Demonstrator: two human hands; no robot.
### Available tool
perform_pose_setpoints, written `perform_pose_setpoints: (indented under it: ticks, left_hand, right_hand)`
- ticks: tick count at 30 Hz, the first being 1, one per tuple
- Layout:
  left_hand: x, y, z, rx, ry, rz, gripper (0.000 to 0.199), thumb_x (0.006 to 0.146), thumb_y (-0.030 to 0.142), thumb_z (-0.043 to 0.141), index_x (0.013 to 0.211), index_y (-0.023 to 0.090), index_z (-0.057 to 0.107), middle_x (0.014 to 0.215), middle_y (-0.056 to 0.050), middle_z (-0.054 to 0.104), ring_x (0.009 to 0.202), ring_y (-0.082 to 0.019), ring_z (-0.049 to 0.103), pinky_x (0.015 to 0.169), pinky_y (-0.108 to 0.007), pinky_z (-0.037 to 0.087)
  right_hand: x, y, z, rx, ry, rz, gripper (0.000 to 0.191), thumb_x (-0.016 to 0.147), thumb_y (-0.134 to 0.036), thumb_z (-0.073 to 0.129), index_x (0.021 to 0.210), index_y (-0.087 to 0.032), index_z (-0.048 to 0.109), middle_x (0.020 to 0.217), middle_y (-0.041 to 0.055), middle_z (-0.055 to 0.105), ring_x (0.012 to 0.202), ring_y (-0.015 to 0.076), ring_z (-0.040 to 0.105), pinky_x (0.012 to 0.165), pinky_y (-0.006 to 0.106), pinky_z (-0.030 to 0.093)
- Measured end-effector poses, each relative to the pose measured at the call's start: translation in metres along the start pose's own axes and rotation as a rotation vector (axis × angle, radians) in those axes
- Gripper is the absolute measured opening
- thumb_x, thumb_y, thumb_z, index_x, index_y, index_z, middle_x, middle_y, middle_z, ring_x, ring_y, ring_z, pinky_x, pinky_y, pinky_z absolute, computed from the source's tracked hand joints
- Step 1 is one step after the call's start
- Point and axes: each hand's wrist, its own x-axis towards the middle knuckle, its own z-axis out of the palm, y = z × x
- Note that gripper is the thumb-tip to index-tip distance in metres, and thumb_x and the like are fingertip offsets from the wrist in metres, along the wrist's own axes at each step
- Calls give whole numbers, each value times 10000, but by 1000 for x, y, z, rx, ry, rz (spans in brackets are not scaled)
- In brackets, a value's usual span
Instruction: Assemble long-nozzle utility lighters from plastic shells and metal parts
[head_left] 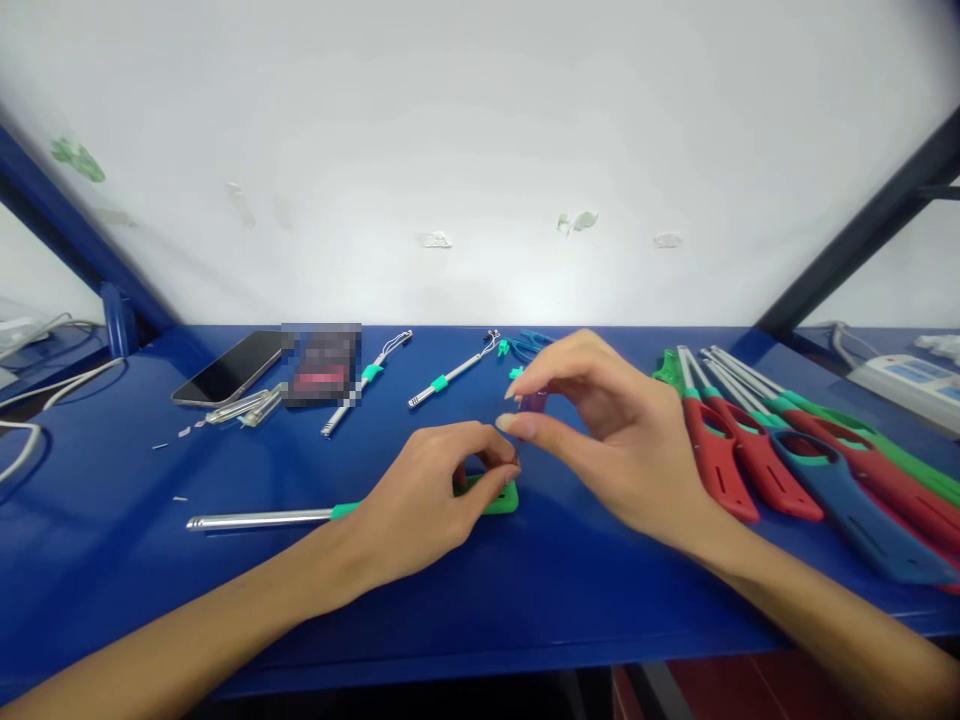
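Note:
My left hand point(431, 490) is closed in a pinch above the green handle of a long-barrelled lighter point(501, 499). The lighter lies sideways, its metal tube pointing left, and my palm hides most of the handle. Whatever sits between the left fingertips is too small to make out. Slightly higher and to the right, my right hand point(600, 430) pinches a small dark purple piece point(533, 402) between thumb and fingers. Behind the hands lie two loose metal lighter tubes point(448, 381) with teal collars and thin wires.
Several lighters with red, blue and green handles point(724, 465) lie at the right. Blue-handled scissors point(531, 345) and small teal parts point(503, 347) are at the back. A phone point(234, 368), a pixelated item point(322, 365) and clear plastic pieces point(251, 405) lie left on the blue table point(480, 610).

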Motion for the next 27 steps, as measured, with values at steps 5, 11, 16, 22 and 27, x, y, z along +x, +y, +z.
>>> perform_pose_setpoints:
  ticks: [5,11,16,22,27]
  left_hand:
    - [0,-1,0,-1,-12,20,142,1004,183,648,875,199,704,855,27,754,699,-118,647,660,-234,504]
    - [1,-3,1,-12,-1,22,130,1007,221,676,880,203,698,831,29,743,718,-130,660,655,-234,504]
    - [2,-4,1,-14,-17,29,108,999,219,686,901,205,729,869,22,765,710,-125,665,646,-230,501]
    - [3,-4,1,-13,-30,27,142,1008,231,674,896,211,759,855,14,778,743,-143,693,671,-244,517]
    - [3,-4,0,-10,-39,23,137,1003,218,675,908,214,774,878,11,789,729,-138,677,663,-242,513]
  right_hand:
    - [-5,-1,2,61,-98,57,383,1069,-138,631,1398,-321,700,1263,26,776,1170,215,736,999,420,614]
    - [-4,-1,7,-27,53,-60,253,939,-141,820,1110,-326,792,1060,11,761,991,219,694,865,410,604]
    - [-5,-3,2,32,-68,7,373,1076,-117,607,1365,-325,716,1230,15,779,1137,205,722,981,415,591]
    - [-3,-4,3,-55,44,-68,222,931,-159,831,1079,-321,792,1067,18,750,1004,226,692,880,426,603]
    - [-3,-5,1,-18,-16,1,286,1064,-149,642,1270,-312,755,1169,26,799,1048,221,748,901,428,626]
